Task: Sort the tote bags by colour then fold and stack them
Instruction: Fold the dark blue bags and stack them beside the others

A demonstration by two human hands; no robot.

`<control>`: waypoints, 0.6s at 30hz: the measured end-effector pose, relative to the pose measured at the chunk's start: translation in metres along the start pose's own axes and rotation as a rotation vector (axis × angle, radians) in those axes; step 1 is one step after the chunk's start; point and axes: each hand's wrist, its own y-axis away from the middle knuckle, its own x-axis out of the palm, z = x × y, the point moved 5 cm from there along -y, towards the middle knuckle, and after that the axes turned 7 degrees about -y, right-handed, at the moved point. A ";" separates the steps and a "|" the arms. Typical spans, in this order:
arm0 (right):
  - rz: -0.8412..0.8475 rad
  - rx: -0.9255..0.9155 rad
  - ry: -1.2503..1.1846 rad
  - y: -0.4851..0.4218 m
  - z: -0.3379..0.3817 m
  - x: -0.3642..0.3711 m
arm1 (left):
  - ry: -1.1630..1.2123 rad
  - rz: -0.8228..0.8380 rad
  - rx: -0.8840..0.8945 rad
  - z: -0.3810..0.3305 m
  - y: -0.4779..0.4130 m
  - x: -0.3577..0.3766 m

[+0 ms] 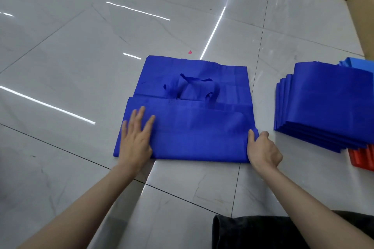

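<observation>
Left hand (136,139) lay flat, fingers spread and gripping nothing, pressing the left end of a blue tote bag (190,123) half-folded on the tiled floor (60,66). Right hand (263,150) pinched the bag's right edge. Further right sat a stack of folded blue bags (323,105), red bags (362,157) showing beneath it.

Open tiled floor (70,56) fills the left and upper frame. At center the blue tote bag (192,127) blocks the floor, with a narrow bare strip between it and the stack of folded blue bags (323,107) at right. A dark trouser leg (253,232) fills the lower right.
</observation>
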 end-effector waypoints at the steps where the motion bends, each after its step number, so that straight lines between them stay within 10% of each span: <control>1: -0.002 0.012 -0.012 0.001 -0.001 0.001 | -0.017 0.028 0.080 -0.010 -0.008 0.001; 6: -0.107 0.018 -0.069 0.011 0.004 -0.004 | -0.062 0.256 0.040 -0.020 -0.030 0.031; 10: -0.397 -0.489 -0.121 0.056 0.063 -0.001 | -0.075 0.223 -0.037 -0.017 -0.020 0.044; 13: -0.173 -0.837 -0.178 0.097 0.133 0.033 | -0.054 0.209 -0.038 -0.018 -0.020 0.043; 18: 0.196 -0.887 0.059 0.093 0.170 0.085 | 0.032 0.165 -0.079 -0.012 -0.022 0.039</control>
